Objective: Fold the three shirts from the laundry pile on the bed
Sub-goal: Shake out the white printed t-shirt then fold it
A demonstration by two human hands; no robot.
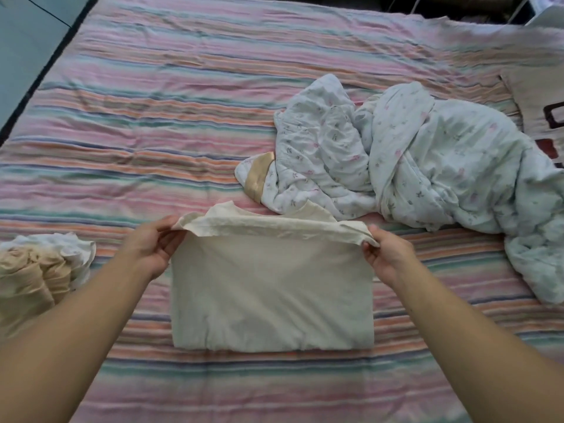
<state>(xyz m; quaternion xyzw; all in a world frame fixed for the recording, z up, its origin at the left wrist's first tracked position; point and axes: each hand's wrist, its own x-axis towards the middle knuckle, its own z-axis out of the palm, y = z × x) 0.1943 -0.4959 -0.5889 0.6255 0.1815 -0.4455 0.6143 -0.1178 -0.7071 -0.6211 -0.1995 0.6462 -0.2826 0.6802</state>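
A cream shirt (271, 294) lies partly folded into a rectangle in front of me on the striped bed (152, 123). Its far edge is lifted off the bed. My left hand (152, 245) pinches the left corner of that raised edge, and my right hand (386, 254) pinches the right corner. A crumpled pile of laundry (39, 267), beige and white pieces, sits at the left edge of the view beside my left forearm.
A bunched pale floral quilt (412, 166) with a tan satin band lies on the right, just beyond the shirt. A patterned pillow (543, 105) is at the far right. The bed's left edge borders a grey floor (27, 50).
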